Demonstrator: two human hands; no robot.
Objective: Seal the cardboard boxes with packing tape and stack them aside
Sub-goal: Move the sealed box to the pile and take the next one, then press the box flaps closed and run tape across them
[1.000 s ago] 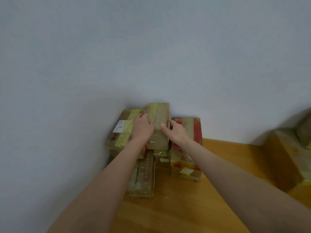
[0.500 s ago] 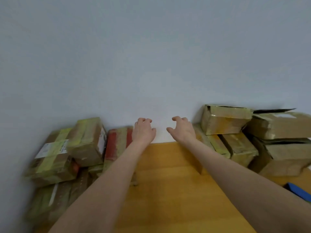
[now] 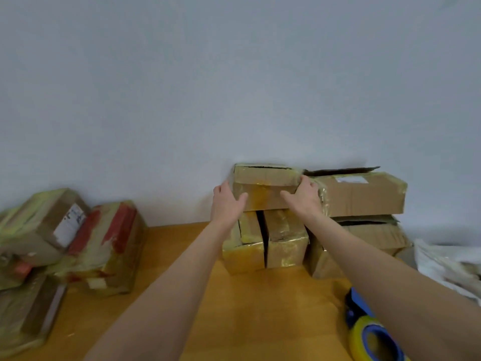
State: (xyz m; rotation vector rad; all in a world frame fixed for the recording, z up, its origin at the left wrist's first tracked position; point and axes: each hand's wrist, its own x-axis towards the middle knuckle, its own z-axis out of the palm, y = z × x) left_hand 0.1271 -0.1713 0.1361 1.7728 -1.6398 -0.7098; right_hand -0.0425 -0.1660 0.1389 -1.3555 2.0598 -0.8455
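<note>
Two bare hands bracket the small brown cardboard box with yellowish tape [image 3: 265, 187], which sits against the white wall [image 3: 234, 87] on top of two small tape-wrapped cardboard boxes [image 3: 285, 238] standing side by side. A dark slit shows along its top, where the flaps are not closed.

I can read no writing on it. The large brown cardboard box [image 3: 364, 196] touching its right end carries a white shipping label [image 3: 351, 180], too blurred to read, as is the dark print on the white label [image 3: 69, 225] of the taped box [image 3: 49, 217] in the pile far left.

My left hand [image 3: 226, 201] lies spread wide at the box's left end, fingers straight up the side, thumb across the front face. My right hand [image 3: 304, 196] mirrors it at the right end, fingertips at the upper corner, thumb on the front. Whether they press firmly, I cannot tell.

A red-and-yellow taped cardboard box [image 3: 109, 243] sits beside the left pile. On the orange wooden table [image 3: 260, 308], near right, lies a blue tape dispenser with a yellow roll [image 3: 369, 332].
</note>
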